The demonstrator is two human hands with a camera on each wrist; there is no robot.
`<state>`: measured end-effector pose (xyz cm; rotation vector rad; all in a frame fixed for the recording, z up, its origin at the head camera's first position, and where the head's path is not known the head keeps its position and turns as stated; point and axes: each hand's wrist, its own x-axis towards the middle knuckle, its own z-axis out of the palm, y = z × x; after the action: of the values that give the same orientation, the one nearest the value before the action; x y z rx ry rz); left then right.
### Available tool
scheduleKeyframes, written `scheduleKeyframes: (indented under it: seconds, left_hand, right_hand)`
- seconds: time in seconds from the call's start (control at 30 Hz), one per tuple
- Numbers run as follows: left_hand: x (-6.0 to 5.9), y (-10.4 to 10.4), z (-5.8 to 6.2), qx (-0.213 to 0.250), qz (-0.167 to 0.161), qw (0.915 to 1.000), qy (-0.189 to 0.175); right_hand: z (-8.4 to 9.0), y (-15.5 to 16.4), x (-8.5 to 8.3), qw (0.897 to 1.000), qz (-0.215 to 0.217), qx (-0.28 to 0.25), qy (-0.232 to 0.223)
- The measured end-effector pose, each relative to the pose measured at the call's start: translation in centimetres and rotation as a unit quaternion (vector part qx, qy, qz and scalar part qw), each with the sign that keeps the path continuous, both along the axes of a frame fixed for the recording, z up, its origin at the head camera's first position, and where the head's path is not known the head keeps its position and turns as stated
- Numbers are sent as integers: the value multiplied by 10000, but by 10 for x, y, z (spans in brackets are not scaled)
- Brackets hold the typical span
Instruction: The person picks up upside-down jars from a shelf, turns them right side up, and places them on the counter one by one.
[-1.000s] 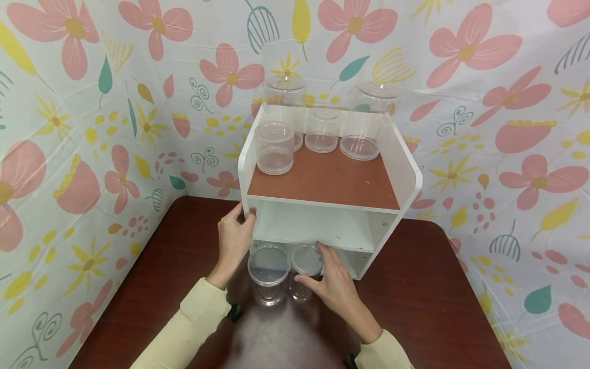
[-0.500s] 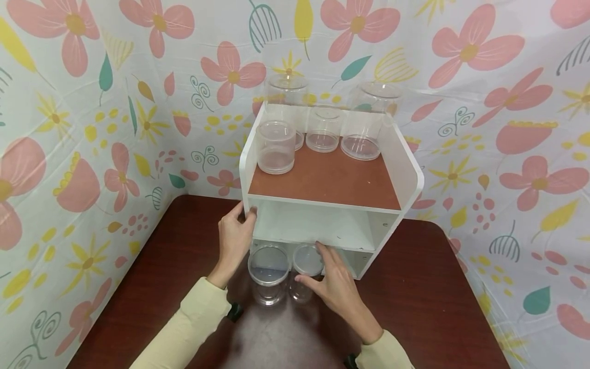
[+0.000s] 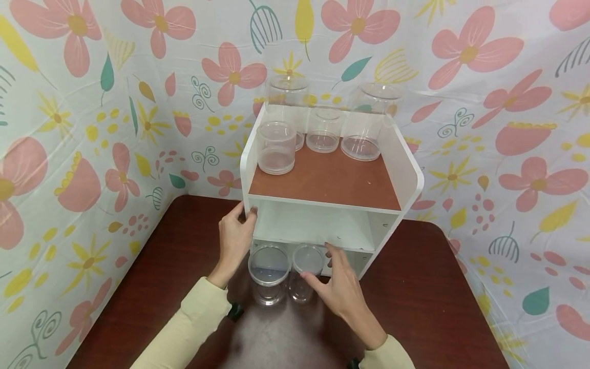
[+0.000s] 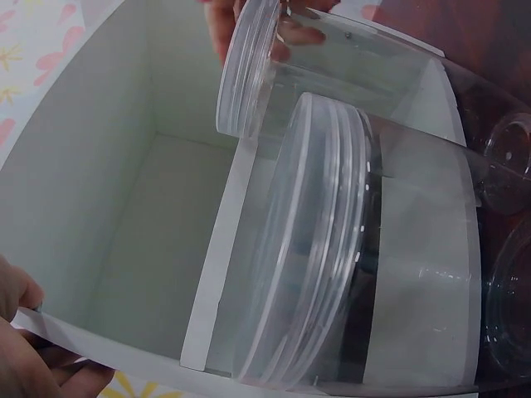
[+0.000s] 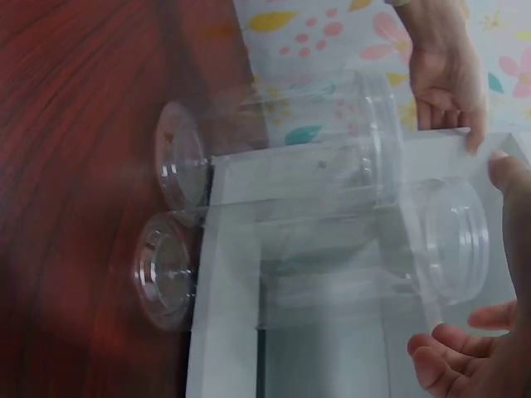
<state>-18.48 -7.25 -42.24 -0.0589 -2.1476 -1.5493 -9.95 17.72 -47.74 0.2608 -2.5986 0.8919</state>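
Observation:
Two clear lidded jars stand on the dark wood table just in front of a white shelf unit (image 3: 405,169): a larger jar (image 3: 268,271) on the left and a smaller jar (image 3: 305,269) on the right. My left hand (image 3: 236,233) grips the front edge of the unit's left side panel, with the thumb inside; its fingers (image 4: 21,332) show on that edge. My right hand (image 3: 338,287) sits beside the smaller jar (image 5: 452,240) with thumb and fingers spread round it, and I see no firm hold. The larger jar's lid (image 4: 315,249) fills the left wrist view.
Several clear jars stand on the unit's brown top shelf (image 3: 332,182), one at the front left (image 3: 275,147) and a tall one at the back right (image 3: 369,123). The white middle compartment (image 3: 313,225) holds nothing. Flowered cloth (image 3: 92,128) walls the table in on three sides.
My right hand has drawn slightly right and back from the smaller jar, its index finger lifted off the shelf edge. The left hand and both jars have stayed put.

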Motion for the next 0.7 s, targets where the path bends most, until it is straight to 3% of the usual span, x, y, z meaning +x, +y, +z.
scheduleKeyframes:
  seconds: [0.33,0.7]
  left_hand:
    - [1,0,1,-12,-2,10000,-46]
    - [1,-1,2,-56,-105,9999,-21]
  right_hand:
    - [34,20,7,9989,-25,-363,297]
    - [116,42,14,9806,288,-1418,1321]
